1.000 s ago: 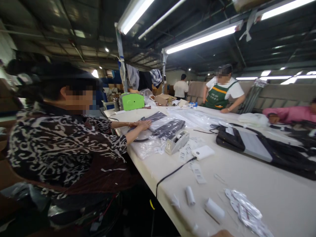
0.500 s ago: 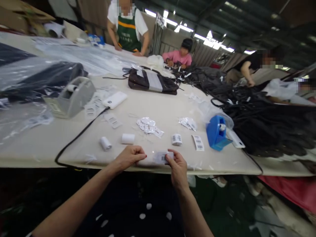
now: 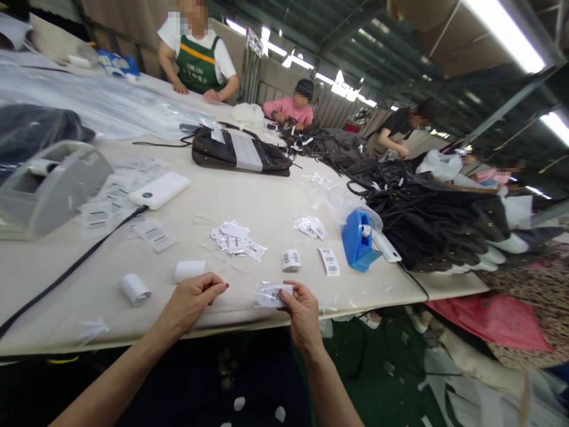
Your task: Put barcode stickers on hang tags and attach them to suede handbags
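My right hand [image 3: 303,311] pinches a white hang tag [image 3: 269,295] in a clear plastic sleeve, with a small printed barcode label on it. To its left, my left hand [image 3: 193,299] hovers at the table edge, thumb and forefinger pressed together; whatever is between them is too small to make out. Beyond the hands lie a pile of white tags [image 3: 233,237] and a smaller tag pile [image 3: 310,226]. A curled strip of barcode labels [image 3: 291,260] and a flatter label strip [image 3: 329,262] are past my right hand. Two white paper rolls [image 3: 190,270] rest by my left hand.
A blue tape dispenser [image 3: 357,240] stands right, a grey dispenser [image 3: 66,190] left. A white power bank [image 3: 160,190] trails a black strap. Farther back are a folded black bag [image 3: 240,151], heaped dark garments [image 3: 427,219] and several people, one in a green apron [image 3: 195,64].
The view has turned right, so the table's things appear farther left. My right hand still holds the tag, and my left hand has drawn farther from it.
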`<state>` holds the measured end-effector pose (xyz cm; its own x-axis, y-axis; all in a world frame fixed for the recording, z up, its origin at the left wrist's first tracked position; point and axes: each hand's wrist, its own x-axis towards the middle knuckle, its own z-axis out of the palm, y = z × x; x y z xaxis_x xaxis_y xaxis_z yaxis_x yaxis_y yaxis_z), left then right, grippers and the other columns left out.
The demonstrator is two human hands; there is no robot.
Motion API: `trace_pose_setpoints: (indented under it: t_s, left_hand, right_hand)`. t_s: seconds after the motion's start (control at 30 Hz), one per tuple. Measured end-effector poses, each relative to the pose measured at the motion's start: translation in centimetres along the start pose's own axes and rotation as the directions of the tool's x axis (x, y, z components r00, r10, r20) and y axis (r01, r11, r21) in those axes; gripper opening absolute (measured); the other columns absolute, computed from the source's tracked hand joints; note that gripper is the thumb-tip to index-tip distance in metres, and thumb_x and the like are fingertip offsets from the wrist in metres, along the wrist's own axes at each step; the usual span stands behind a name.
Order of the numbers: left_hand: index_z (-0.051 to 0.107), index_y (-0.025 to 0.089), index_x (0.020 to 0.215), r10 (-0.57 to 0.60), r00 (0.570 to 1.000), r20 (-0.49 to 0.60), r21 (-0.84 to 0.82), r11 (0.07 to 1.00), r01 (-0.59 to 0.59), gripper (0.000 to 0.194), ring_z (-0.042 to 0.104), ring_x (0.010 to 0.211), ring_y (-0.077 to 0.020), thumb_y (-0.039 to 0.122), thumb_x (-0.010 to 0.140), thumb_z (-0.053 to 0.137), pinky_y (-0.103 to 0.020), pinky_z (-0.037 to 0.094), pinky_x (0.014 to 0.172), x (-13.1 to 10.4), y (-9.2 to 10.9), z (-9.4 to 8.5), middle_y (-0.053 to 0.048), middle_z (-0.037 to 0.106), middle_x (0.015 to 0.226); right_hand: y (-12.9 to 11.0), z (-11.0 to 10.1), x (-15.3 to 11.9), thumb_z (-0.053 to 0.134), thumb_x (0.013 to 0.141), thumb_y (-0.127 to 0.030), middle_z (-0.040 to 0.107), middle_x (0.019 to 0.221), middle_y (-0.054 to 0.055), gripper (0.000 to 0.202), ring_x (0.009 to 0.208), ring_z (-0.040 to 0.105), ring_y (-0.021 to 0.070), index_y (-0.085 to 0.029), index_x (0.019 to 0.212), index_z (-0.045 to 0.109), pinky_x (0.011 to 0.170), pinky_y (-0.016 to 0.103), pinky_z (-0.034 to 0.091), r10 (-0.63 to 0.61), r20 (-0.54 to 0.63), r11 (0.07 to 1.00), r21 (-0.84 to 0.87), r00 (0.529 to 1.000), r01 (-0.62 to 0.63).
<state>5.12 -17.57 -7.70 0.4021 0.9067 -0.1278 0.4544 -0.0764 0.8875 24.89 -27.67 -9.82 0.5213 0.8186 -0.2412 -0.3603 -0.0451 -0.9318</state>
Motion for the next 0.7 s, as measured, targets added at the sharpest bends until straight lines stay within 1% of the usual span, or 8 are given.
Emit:
trace_pose_setpoints:
  t_s: [0.13, 0.2, 0.3, 0.37, 0.43, 0.53, 0.63, 0.7]
  left_hand:
    - [0.058, 0.018, 0.064, 0.051, 0.998, -0.046, 0.068, 0.997, -0.048, 0.033, 0.047, 0.053, -0.0126, 0.048, 0.073, 0.046, -0.021, 0.037, 0.055, 0.2, 0.1, 0.2, 0.004, 0.049, 0.052]
    - [0.061, 0.019, 0.076, 0.091, 0.994, -0.067, 0.105, 0.991, -0.084, 0.033, 0.053, 0.061, -0.0148, 0.048, 0.076, 0.043, -0.022, 0.041, 0.06, 0.2, -0.3, 0.4, 0.002, 0.057, 0.061]
    - [0.056, 0.018, 0.102, 0.202, 0.974, -0.101, 0.165, 0.969, -0.184, 0.039, 0.058, 0.071, -0.0167, 0.046, 0.079, 0.041, -0.025, 0.045, 0.069, 0.4, -1.8, 1.2, -0.002, 0.063, 0.08]
    - [0.052, 0.017, 0.109, 0.278, 0.955, -0.106, 0.21, 0.945, -0.252, 0.041, 0.058, 0.073, -0.0167, 0.043, 0.081, 0.039, -0.026, 0.046, 0.071, 0.6, -3.0, 1.8, -0.004, 0.062, 0.084]
    - [0.051, 0.017, 0.109, 0.327, 0.941, -0.09, 0.257, 0.92, -0.295, 0.038, 0.058, 0.075, -0.0167, 0.04, 0.083, 0.038, -0.027, 0.046, 0.073, 0.8, -3.7, 2.2, -0.004, 0.062, 0.084]
    - [0.053, 0.017, 0.107, 0.357, 0.931, -0.074, 0.292, 0.9, -0.322, 0.034, 0.059, 0.076, -0.0164, 0.035, 0.083, 0.038, -0.027, 0.047, 0.073, 0.9, -4.2, 2.3, -0.004, 0.062, 0.084]
    - [0.054, 0.017, 0.105, 0.379, 0.921, -0.087, 0.288, 0.895, -0.341, 0.031, 0.06, 0.074, -0.0155, 0.032, 0.083, 0.037, -0.027, 0.048, 0.072, 0.5, -4.1, 2.3, -0.004, 0.062, 0.083]
    - [0.055, 0.017, 0.104, 0.385, 0.918, -0.099, 0.299, 0.891, -0.341, 0.03, 0.06, 0.074, -0.0154, 0.029, 0.083, 0.037, -0.027, 0.048, 0.073, 0.2, -4.0, 2.4, -0.004, 0.062, 0.084]
  right_hand:
    - [-0.7, -0.3, 0.3, 0.073, 0.061, -0.028, 0.065, 0.067, -0.002, 0.032, 0.056, 0.058, 0.0099, -0.016, 0.087, 0.058, 0.047, 0.018, 0.045, 0.0, -0.014, 1.0, -0.015, 1.0, 0.0]
    - [-1.6, -0.4, 1.1, 0.073, 0.06, -0.029, 0.064, 0.067, -0.001, 0.033, 0.057, 0.059, 0.0104, -0.016, 0.086, 0.059, 0.047, 0.018, 0.046, -0.024, -0.019, 0.999, -0.036, 1.0, 0.024]
    - [-3.8, -0.6, 3.9, 0.071, 0.06, -0.031, 0.063, 0.071, -0.001, 0.034, 0.062, 0.059, 0.0119, -0.016, 0.088, 0.058, 0.05, 0.021, 0.049, -0.141, -0.065, 0.987, -0.082, 0.988, 0.136]
    - [-5.9, -0.7, 7.0, 0.069, 0.061, -0.034, 0.061, 0.074, 0.0, 0.037, 0.066, 0.06, 0.0137, -0.016, 0.091, 0.057, 0.053, 0.025, 0.051, -0.258, -0.108, 0.953, -0.192, 0.96, 0.234]
    - [-8.1, -0.8, 10.4, 0.063, 0.066, -0.037, 0.061, 0.079, 0.003, 0.037, 0.07, 0.061, 0.0159, -0.015, 0.094, 0.056, 0.057, 0.029, 0.052, -0.391, -0.178, 0.844, -0.46, 0.903, 0.275]
    - [-10.6, -1.0, 14.5, 0.059, 0.069, -0.035, 0.06, 0.093, 0.012, 0.039, 0.088, 0.058, 0.0241, -0.01, 0.099, 0.055, 0.07, 0.037, 0.05, -0.458, -0.215, 0.76, -0.598, 0.863, 0.254]
    - [-11.0, -1.1, 15.4, 0.058, 0.07, -0.032, 0.051, 0.115, 0.02, 0.045, 0.114, 0.041, 0.0326, -0.008, 0.108, 0.053, 0.091, 0.048, 0.036, -0.531, -0.201, 0.668, -0.697, 0.823, 0.261]
    - [-9.5, -0.9, 14.1, 0.053, 0.074, -0.031, 0.049, 0.121, 0.019, 0.044, 0.118, 0.037, 0.0312, -0.009, 0.113, 0.051, 0.096, 0.048, 0.029, -0.597, -0.083, 0.541, -0.776, 0.798, 0.324]
